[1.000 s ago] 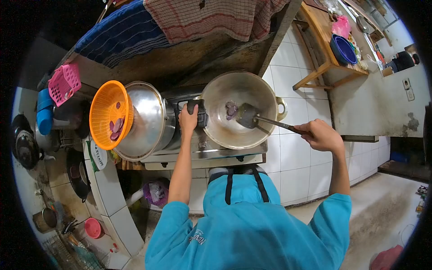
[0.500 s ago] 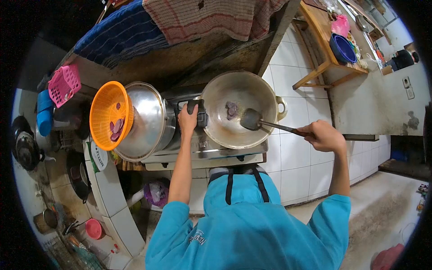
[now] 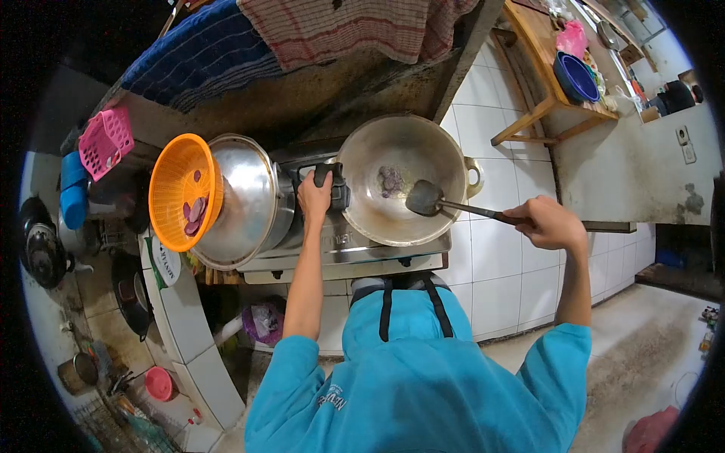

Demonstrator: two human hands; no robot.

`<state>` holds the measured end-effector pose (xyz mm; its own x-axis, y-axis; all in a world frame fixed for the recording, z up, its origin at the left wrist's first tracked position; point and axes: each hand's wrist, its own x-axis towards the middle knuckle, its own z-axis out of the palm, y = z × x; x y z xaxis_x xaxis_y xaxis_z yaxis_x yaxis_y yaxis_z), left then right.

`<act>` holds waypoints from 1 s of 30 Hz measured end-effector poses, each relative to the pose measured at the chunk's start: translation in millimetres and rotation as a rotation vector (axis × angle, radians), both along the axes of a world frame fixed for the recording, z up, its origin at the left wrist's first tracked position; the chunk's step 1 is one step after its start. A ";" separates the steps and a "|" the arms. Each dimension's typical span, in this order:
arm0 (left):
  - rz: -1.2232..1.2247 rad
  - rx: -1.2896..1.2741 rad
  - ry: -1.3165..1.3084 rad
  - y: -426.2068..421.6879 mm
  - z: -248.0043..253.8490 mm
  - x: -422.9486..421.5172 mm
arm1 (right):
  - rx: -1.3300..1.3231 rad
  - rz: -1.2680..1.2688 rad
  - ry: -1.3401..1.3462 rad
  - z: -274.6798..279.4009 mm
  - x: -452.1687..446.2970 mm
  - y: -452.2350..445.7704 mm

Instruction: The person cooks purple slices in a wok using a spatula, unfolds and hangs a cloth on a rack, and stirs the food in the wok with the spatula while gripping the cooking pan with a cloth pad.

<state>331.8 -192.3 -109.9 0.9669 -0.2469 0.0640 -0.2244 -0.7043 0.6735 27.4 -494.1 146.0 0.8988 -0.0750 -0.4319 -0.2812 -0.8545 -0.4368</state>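
My right hand [image 3: 550, 222] is wrapped around the dark handle of a spatula [image 3: 483, 211]. The spatula's flat blade rests inside a large pale metal wok [image 3: 362, 215], right of a small clump of purplish pieces [image 3: 390, 182]. At the wok's left rim, my left hand [image 3: 314, 195] is closed on a black grip [image 3: 339, 198]; how it joins the wok is hidden. Left of that hand stands a big lidded metal pot [image 3: 240, 189]. An orange basket [image 3: 160, 198] sits on its lid, with several purple slices [image 3: 195, 214] inside.
The wok and pot stand on a stove [image 3: 355, 260] against a wall. Towels [image 3: 347, 30] hang above it. A pink basket [image 3: 107, 143] and blue cups [image 3: 74, 189] are at the left. A wooden table [image 3: 535, 45] with a blue basin [image 3: 576, 77] stands at the back right.
The spatula blade has shifted very slightly to the right in the wok. The purplish clump looks a little more spread out. My left hand keeps its hold on the black grip.
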 end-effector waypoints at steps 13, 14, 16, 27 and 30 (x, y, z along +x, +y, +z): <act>-0.025 0.081 0.114 -1.7 20.4 -0.7 | 0.013 -0.027 0.050 1.0 9.5 -0.1; -0.021 0.073 0.124 -0.3 21.8 -1.3 | 0.008 -0.030 0.072 1.5 7.8 -1.5; -0.020 0.051 0.141 -1.5 23.2 -1.2 | -0.030 -0.009 -0.078 -10.2 6.0 3.2; 0.009 0.102 -0.001 -0.1 -4.8 5.4 | 0.008 -0.022 0.015 -0.2 13.0 1.3; 0.002 0.101 0.031 3.4 -12.4 7.1 | -0.019 0.036 0.018 3.5 8.0 -5.5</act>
<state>338.9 -188.9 -122.2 0.9686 -0.2483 0.0087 -0.2027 -0.7697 0.6054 35.4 -499.6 149.5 0.8932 -0.0507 -0.4468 -0.2574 -0.8725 -0.4154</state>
